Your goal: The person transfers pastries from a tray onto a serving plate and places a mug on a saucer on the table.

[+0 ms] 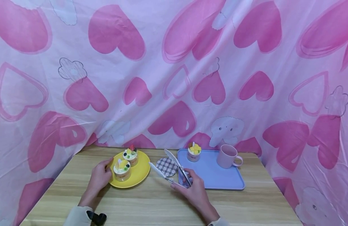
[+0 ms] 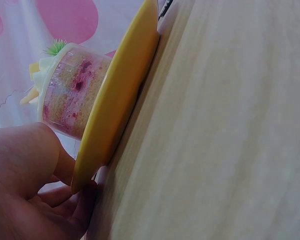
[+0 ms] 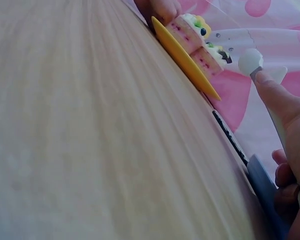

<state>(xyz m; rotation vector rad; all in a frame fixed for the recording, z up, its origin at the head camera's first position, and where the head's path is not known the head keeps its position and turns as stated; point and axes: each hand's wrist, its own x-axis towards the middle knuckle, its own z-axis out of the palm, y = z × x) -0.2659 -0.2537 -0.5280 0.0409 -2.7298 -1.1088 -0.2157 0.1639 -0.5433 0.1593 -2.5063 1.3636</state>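
Note:
My left hand (image 1: 100,174) grips the left rim of a yellow plate (image 1: 141,171), thumb above and fingers beneath its edge in the left wrist view. Two cake cups stand on the plate: one with mango and blueberry (image 1: 122,172) near the hand, one topped with a strawberry (image 1: 131,156) behind it. In my right hand (image 1: 195,190) is a pair of tongs (image 1: 178,164), arms spread apart, tips pointing up and left with nothing between them. A round checkered coaster (image 1: 166,167) lies beyond the tongs, partly covered by them.
A blue tray (image 1: 216,179) lies to the right, its left edge behind the tongs. On it stand a mango-topped cake cup (image 1: 194,153) and a pink mug (image 1: 227,157) with its handle to the right. A heart-patterned curtain (image 1: 174,78) hangs around the wooden table (image 1: 151,207).

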